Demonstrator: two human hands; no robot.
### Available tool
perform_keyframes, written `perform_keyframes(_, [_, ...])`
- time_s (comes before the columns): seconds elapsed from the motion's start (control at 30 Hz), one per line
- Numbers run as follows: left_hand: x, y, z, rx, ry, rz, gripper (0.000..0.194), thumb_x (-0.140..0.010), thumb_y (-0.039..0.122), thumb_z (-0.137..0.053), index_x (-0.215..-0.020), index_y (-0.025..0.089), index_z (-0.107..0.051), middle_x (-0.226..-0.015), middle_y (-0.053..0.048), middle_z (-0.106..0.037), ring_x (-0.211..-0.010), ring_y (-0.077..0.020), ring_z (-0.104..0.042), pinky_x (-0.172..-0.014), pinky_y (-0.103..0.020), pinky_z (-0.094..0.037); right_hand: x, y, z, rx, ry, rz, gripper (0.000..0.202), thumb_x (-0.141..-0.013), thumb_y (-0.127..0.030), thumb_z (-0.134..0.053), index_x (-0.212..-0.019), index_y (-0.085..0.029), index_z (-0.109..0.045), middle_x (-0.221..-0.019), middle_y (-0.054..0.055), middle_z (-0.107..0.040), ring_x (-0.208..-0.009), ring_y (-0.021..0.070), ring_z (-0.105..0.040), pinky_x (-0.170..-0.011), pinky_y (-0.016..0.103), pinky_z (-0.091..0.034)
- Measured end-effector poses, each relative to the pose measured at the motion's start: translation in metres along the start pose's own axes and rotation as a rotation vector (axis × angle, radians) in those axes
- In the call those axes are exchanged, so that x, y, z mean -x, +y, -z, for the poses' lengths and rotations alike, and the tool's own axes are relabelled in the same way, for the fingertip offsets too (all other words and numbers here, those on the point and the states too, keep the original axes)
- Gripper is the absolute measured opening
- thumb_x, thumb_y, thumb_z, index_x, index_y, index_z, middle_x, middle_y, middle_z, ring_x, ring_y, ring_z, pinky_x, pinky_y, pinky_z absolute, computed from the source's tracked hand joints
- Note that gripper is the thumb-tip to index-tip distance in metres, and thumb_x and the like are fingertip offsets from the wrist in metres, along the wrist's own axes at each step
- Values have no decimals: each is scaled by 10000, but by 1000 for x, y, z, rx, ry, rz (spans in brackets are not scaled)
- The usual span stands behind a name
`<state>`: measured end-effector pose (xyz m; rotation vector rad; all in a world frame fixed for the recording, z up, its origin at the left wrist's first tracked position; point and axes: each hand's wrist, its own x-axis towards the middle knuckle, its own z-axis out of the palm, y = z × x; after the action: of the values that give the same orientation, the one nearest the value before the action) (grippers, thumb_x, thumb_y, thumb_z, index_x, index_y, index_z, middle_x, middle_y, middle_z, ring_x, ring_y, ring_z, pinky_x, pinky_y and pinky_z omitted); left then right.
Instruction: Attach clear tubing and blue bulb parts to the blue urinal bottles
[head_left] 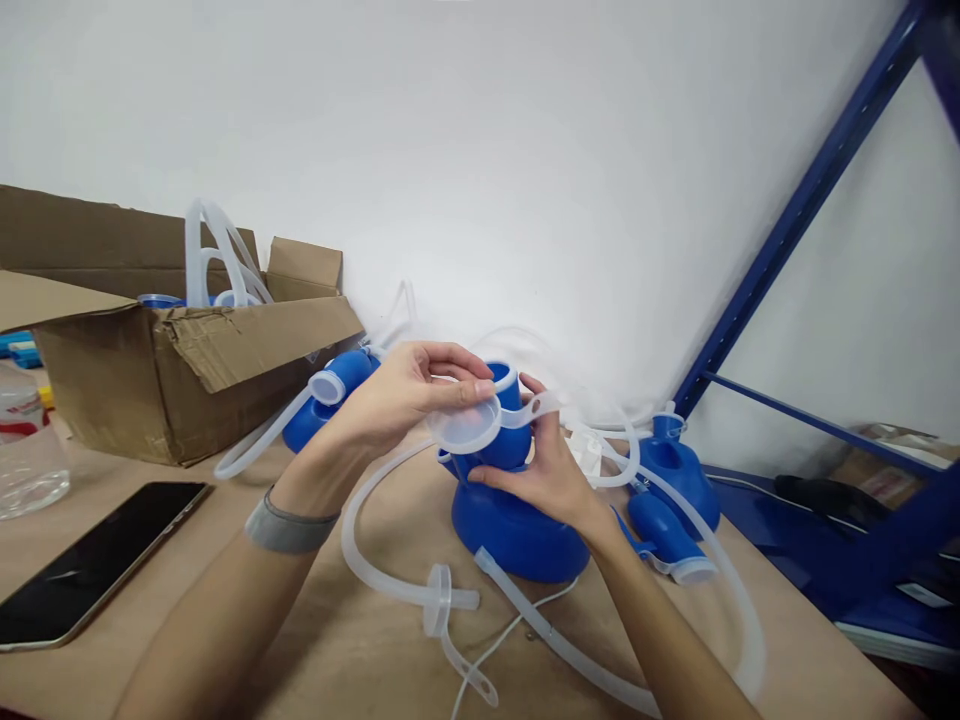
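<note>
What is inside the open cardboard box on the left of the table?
Loops of clear tubing stick out above the cardboard box, and a blue rim shows beside them. The box walls hide everything lower down.

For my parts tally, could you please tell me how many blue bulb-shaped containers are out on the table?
4: one held by both hands, one behind the left hand, two at right. More may sit hidden in the cardboard box.
</note>
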<state>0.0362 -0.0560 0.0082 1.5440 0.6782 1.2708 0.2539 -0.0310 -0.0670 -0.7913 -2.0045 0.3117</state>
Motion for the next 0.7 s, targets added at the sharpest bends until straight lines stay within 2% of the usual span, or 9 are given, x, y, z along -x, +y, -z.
perform_keyframes(0.07, [0,0,1,26,28,-35,315,-669,344,-916,-877,167,-760,-829,-56,-768,-676,-165,-698,-587,-250,-549,-1,0,6,-57,15,-22,999,-723,-476,-879,-1514,-293,-296,-1439,134,-535,-1321,336,-560,-1116,527,-461])
perform_keyframes(0.1, [-1,1,4,32,82,-70,317,-663,346,-918,-870,167,-756,-886,-67,-777,-711,-176,-707,-611,-263,-561,-1,1,11,-91,-1,-26,925,-742,-461,-865,-1490,-294,-347,-1434,123,-545,-1317,326,-563,-1111,505,-468])
perform_keyframes(0.2, [-6,0,16,-37,335,-242,310,-670,329,-911,-885,172,-753,-995,-83,-782,-843,-208,-723,-734,-307,-591,-2,6,25,-217,-98,-30,801,-736,-460,-858,-1430,-285,-497,-1460,106,-546,-1329,336,-552,-1085,462,-488])
perform_keyframes(0.27, [-10,-3,20,-132,495,-398,312,-696,292,-890,-954,180,-756,-973,-68,-772,-914,-213,-717,-837,-327,-590,-2,10,31,-370,-158,-81,810,-717,-524,-841,-1423,-266,-539,-1379,108,-616,-1220,345,-631,-970,440,-557])
perform_keyframes(0.33, [-13,-9,14,-198,566,-523,318,-737,255,-850,-1030,185,-748,-948,-50,-754,-950,-204,-704,-908,-336,-578,-1,13,30,-559,-248,-203,846,-759,-595,-767,-1485,-270,-482,-1170,95,-716,-982,319,-729,-741,393,-603])
perform_keyframes(0.43, [-12,-19,-8,-227,492,-617,270,-798,221,-779,-1063,184,-747,-944,-49,-729,-938,-192,-686,-902,-329,-576,1,13,19,-787,-339,-338,903,-807,-679,-659,-1561,-283,-359,-897,52,-742,-630,248,-711,-484,310,-510])
perform_keyframes(0.57, [-6,-28,-32,-143,164,-701,212,-864,226,-705,-1064,214,-776,-1026,-69,-685,-961,-201,-664,-832,-319,-577,2,10,5,-930,-185,-401,909,-749,-815,-549,-1463,-256,-481,-606,-32,-600,-346,142,-460,-363,276,-372])
perform_keyframes(0.63, [-3,-29,-35,-102,47,-713,184,-875,243,-712,-1040,225,-793,-1053,-73,-658,-963,-201,-659,-813,-319,-573,1,8,4,-936,-132,-459,897,-729,-827,-524,-1427,-265,-508,-623,-32,-591,-325,133,-423,-345,274,-341])
perform_keyframes(0.7, [-2,-28,-34,-93,55,-725,174,-851,247,-762,-1021,233,-799,-1044,-64,-651,-946,-191,-653,-806,-310,-566,1,6,6,-932,-119,-494,900,-714,-823,-539,-1421,-267,-501,-713,-5,-639,-341,141,-454,-341,275,-336])
